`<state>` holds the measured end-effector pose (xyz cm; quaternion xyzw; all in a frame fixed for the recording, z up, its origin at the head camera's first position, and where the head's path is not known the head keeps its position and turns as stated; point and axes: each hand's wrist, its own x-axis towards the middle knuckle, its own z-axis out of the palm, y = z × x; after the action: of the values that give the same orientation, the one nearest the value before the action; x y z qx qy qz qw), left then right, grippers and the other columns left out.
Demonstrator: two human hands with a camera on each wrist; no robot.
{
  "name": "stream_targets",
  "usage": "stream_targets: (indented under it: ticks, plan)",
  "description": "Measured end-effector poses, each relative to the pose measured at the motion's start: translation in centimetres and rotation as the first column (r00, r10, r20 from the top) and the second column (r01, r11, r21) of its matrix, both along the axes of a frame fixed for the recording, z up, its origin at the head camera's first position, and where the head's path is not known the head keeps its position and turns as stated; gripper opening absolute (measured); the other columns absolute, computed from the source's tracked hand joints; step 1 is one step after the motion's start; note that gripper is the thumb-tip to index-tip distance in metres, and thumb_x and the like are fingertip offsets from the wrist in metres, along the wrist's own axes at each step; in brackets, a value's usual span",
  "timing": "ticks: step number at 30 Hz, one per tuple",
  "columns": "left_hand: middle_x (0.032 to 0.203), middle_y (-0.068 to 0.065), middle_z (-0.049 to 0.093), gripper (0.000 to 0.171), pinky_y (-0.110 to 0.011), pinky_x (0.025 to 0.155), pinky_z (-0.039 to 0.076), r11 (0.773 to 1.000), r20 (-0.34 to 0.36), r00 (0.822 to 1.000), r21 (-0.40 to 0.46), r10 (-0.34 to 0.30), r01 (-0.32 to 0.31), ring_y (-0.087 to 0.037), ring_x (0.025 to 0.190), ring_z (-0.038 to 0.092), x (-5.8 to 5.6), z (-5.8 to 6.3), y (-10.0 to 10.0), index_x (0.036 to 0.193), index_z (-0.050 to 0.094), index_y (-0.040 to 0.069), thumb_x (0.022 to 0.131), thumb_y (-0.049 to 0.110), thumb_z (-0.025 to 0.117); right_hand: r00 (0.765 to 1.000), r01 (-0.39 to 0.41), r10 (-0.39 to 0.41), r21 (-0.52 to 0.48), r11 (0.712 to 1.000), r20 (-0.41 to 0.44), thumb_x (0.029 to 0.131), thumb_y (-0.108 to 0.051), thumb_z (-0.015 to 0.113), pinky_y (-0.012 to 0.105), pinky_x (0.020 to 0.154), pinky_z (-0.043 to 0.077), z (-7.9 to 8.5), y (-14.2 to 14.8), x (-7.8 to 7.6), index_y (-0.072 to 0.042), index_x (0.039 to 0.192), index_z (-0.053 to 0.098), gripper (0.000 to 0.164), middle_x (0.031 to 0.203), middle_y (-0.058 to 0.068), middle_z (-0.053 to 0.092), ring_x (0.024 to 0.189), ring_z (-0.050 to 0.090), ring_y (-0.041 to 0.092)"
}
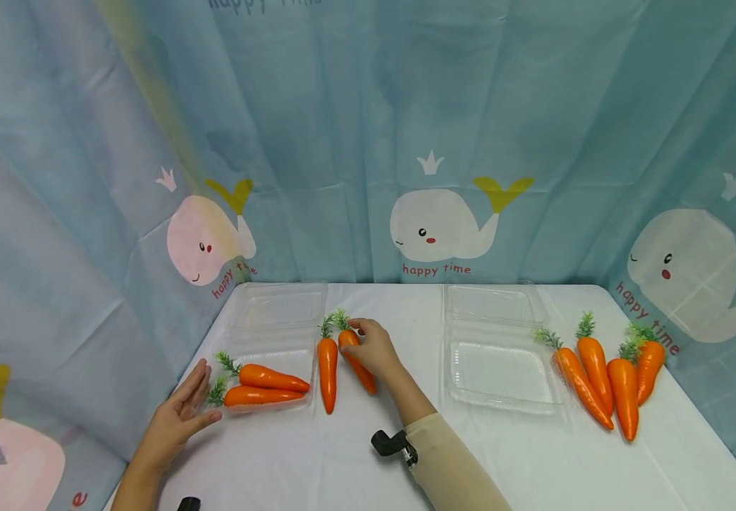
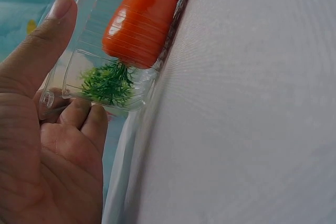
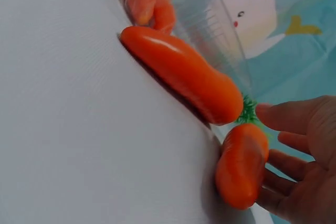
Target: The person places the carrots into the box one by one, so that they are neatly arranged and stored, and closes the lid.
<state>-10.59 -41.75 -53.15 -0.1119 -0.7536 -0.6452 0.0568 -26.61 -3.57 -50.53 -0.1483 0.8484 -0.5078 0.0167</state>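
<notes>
In the head view, my right hand (image 1: 377, 349) is at the leafy end of an orange carrot (image 1: 363, 369) lying on the table. The right wrist view shows its fingers along the side of that carrot (image 3: 242, 169), with the thumb apart from it. A second carrot (image 1: 327, 372) lies just to the left. My left hand (image 1: 179, 413) has its fingers spread at the left end of a clear plastic clamshell box (image 1: 294, 358), right at the box wall in the left wrist view. Two carrots (image 1: 268, 376) with green tops lie side by side inside.
The box's raised clear lid (image 1: 284, 306) is behind it. Another clamshell box (image 1: 502, 372) lies unfolded to the right, beside several carrots (image 1: 623, 390) grouped at the table's right side. A white cloth (image 1: 393, 468) covers the table. Blue whale-print curtains (image 1: 355, 142) hang around the back and sides.
</notes>
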Motion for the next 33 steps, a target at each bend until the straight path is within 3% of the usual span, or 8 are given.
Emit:
stream_targets:
  ticks: [19, 33]
  plan:
    - [0.173, -0.009, 0.006, 0.099, -0.012, 0.106, 0.043, 1.000, -0.008, 1.000, -0.020, -0.007, 0.007, 0.011, 0.146, 0.028, 0.0, 0.0, -0.1, 0.163, 0.008, -0.002, 0.087, -0.019, 0.069, 1.000, 0.001, -0.001, 0.046, 0.999, 0.006, 0.087, -0.018, 0.084, 0.041, 0.098, 0.057, -1.4, 0.0, -0.2, -0.012, 0.138, 0.064, 0.055, 0.136, 0.009, 0.063, 0.112, 0.063, 0.024]
    - [0.173, -0.011, 0.008, 0.098, -0.013, 0.106, 0.044, 1.000, -0.022, 1.000, -0.027, -0.005, 0.004, 0.010, 0.146, 0.029, -0.1, -0.2, -0.1, 0.163, 0.010, -0.002, 0.086, -0.020, 0.069, 0.999, 0.036, -0.036, 0.065, 0.997, 0.003, 0.085, -0.019, 0.083, 0.035, 0.083, 0.060, -1.5, -0.1, -0.1, -0.016, 0.135, 0.066, 0.052, 0.126, 0.005, 0.068, 0.096, 0.064, 0.018]
